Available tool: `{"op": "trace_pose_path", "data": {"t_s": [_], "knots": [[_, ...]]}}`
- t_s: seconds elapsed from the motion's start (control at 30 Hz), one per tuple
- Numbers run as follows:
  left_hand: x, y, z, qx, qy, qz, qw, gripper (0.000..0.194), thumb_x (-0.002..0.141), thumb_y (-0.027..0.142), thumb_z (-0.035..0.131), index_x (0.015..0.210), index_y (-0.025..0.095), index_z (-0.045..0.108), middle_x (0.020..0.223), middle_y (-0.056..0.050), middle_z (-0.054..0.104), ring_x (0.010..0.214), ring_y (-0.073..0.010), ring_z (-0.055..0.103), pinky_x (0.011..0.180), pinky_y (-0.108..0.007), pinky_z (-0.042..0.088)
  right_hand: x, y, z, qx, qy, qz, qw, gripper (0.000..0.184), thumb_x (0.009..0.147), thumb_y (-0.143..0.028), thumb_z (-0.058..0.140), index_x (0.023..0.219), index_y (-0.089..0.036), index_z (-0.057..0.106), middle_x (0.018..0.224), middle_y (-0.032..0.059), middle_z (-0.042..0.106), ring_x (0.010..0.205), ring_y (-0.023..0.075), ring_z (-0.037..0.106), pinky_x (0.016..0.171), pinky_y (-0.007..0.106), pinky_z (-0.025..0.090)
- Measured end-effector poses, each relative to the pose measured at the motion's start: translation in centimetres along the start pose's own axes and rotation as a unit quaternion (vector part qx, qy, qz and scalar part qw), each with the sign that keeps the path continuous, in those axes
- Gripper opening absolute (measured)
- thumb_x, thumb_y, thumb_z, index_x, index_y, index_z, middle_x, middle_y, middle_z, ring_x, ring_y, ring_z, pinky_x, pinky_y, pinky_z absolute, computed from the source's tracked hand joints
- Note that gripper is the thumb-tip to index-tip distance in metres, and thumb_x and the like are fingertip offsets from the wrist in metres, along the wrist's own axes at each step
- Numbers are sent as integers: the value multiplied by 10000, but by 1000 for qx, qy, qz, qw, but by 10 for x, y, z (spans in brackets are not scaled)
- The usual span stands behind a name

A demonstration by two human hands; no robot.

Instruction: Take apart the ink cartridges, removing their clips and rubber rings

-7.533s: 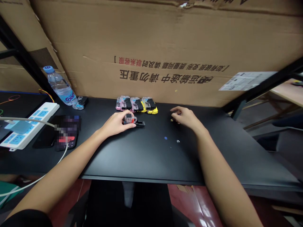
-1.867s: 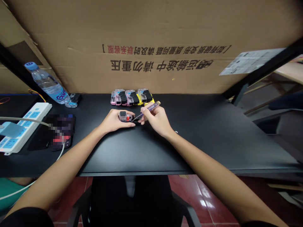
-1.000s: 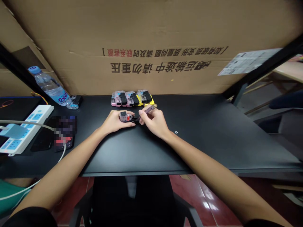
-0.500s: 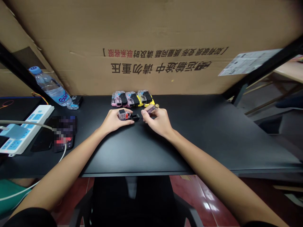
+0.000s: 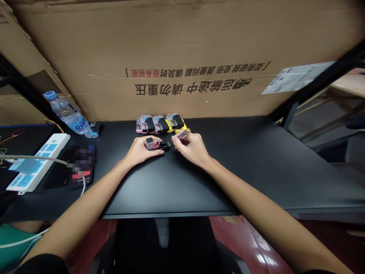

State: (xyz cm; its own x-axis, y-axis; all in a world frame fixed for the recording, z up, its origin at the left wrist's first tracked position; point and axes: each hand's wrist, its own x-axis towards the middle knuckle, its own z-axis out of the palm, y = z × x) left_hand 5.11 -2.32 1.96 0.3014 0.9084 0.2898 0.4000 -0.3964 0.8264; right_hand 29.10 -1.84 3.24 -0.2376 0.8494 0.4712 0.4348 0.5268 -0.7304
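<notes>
My left hand (image 5: 138, 151) is closed around a small clear-and-black plastic device (image 5: 149, 144) with a red part inside. A black piece sticks out of its right side toward my other hand. In my right hand (image 5: 191, 146) a slim tool, apparently a screwdriver (image 5: 183, 134), is pinched between thumb and fingers, its brass-coloured end up and to the right. The tip is too small to make out; it is close to the black piece, and I cannot tell whether they touch. Just behind my hands, several similar clear-and-black devices (image 5: 160, 124) with pink or yellow edges sit in a row.
A tall cardboard box (image 5: 199, 38) walls off the back of the black table (image 5: 171, 190). On the left are a leaning water bottle (image 5: 70, 116), a white power strip (image 5: 37, 165) with a cable, and a phone (image 5: 82, 175). A black chair (image 5: 162, 243) is below the front edge.
The view has shifted slightly, so everything sits a little lower and the left side further right. Both hands keep their holds, and the tool has drawn slightly away from the black piece.
</notes>
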Motion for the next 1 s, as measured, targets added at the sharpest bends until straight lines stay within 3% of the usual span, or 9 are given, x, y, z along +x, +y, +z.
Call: {"op": "trace_pose_path", "data": {"t_s": [0.3, 0.6, 0.83, 1.0], "knots": [[0, -1, -1, -2, -5, -12, 1000, 450, 763, 442, 931, 1113, 178, 829, 1059, -69, 849, 939, -239, 792, 955, -379, 615, 2, 4, 1, -8, 2, 6, 1000, 407, 996, -438, 625, 649, -227, 594, 613, 37, 675, 580, 187, 626, 576, 307, 483], [3, -5, -2, -15, -5, 51, 999, 385, 777, 376, 946, 1092, 186, 832, 1265, -113, 806, 1181, -272, 763, 1133, -428, 549, 3, 5, -1, -24, -11, 4, 1000, 383, 998, -422, 617, 675, -216, 615, 626, 41, 688, 593, 187, 632, 582, 301, 484], [2, -9, -4, 10, -5, 73, 997, 356, 791, 372, 947, 1092, 222, 829, 1093, -62, 800, 1001, -233, 758, 983, -393, 591, 3, 8, -2, -29, 0, 4, 1000, 357, 999, -399, 610, 695, -211, 604, 631, 41, 677, 582, 179, 619, 597, 302, 479], [0, -8, -3, 18, -5, 75, 997, 345, 805, 348, 931, 1107, 222, 822, 1096, -55, 798, 995, -228, 759, 989, -384, 585, 2, 6, -2, -27, -9, -11, 1000, 349, 1005, -383, 620, 700, -214, 609, 661, 37, 693, 580, 174, 631, 616, 305, 477]]}}
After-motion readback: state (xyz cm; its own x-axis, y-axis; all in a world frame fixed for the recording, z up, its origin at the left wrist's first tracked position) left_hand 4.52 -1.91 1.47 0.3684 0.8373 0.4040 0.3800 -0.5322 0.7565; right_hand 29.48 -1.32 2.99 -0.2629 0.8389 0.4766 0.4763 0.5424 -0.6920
